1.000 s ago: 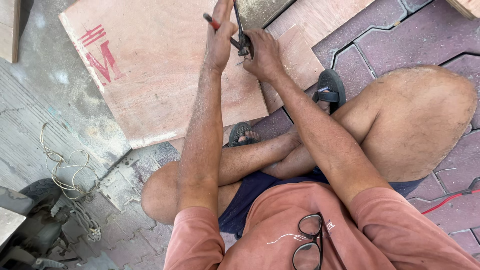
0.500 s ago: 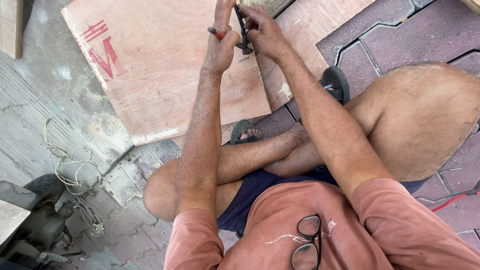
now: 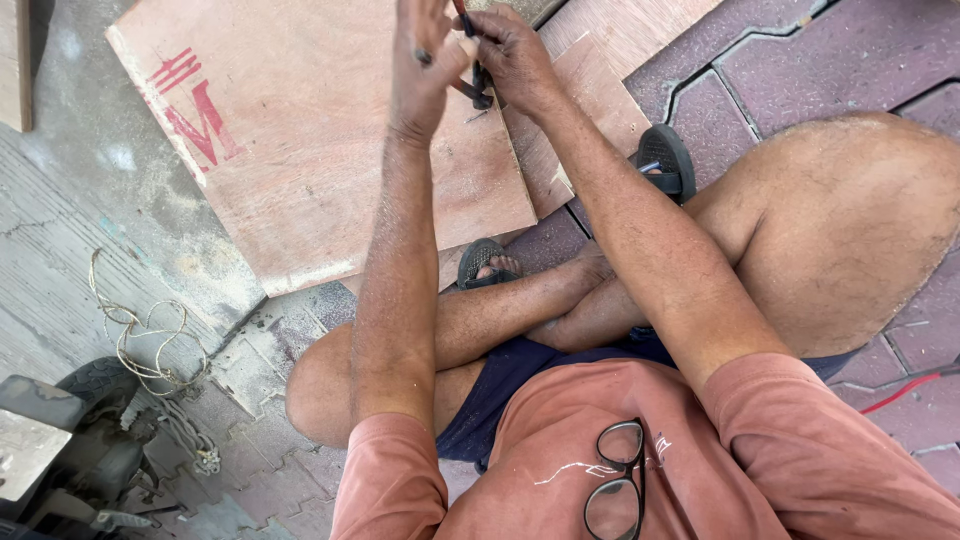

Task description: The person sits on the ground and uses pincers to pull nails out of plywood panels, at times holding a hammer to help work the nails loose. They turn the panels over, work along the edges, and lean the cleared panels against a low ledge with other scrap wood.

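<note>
Both hands are raised together at the top of the view, over a plywood board (image 3: 330, 170). My left hand (image 3: 422, 75) is closed around one dark handle of a plier-like tool (image 3: 480, 92) with a red grip. My right hand (image 3: 515, 52) clasps the tool's other side, fingers curled tight. The tool's dark tip points down just above the board, beside a small thin metal piece (image 3: 476, 117). The top of the tool runs out of the frame. I sit cross-legged on the paving.
A second, smaller plywood piece (image 3: 590, 100) lies beside the first one. A loose coil of string (image 3: 140, 335) lies at the left, with a dark machine (image 3: 70, 450) in the bottom left corner. Black sandals (image 3: 665, 160) are on my feet. A red cable (image 3: 900, 388) runs at the right.
Both hands have moved farther away towards the top edge of the view, still together on the tool. The red grip is now mostly out of frame.
</note>
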